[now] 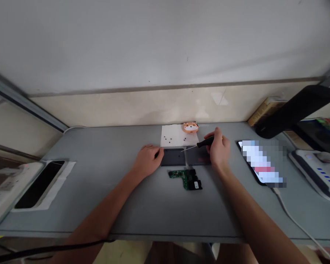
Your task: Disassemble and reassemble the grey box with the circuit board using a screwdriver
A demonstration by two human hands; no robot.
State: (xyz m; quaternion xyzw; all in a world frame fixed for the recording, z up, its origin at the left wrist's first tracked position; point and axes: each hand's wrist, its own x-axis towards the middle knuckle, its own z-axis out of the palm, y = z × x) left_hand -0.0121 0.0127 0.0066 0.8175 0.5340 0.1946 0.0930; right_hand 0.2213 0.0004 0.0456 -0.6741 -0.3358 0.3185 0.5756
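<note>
My left hand (147,158) rests on the grey table, fingers curled against the left edge of a dark flat case panel (173,157). My right hand (218,149) is closed around the black handle of a small screwdriver (198,145), whose thin shaft points left over the panel. A second dark panel (198,158) lies under my right hand. A green circuit board (185,178) with black parts lies just in front of the panels. Several small dark screws (169,139) sit on a white paper sheet (178,135) behind them.
An orange animal-shaped figure (190,127) sits at the paper's back edge. A phone (260,163) with a cable lies at the right, a power strip (319,170) beyond it. A black lamp head (297,110) overhangs the right. Another phone (40,183) lies at the left.
</note>
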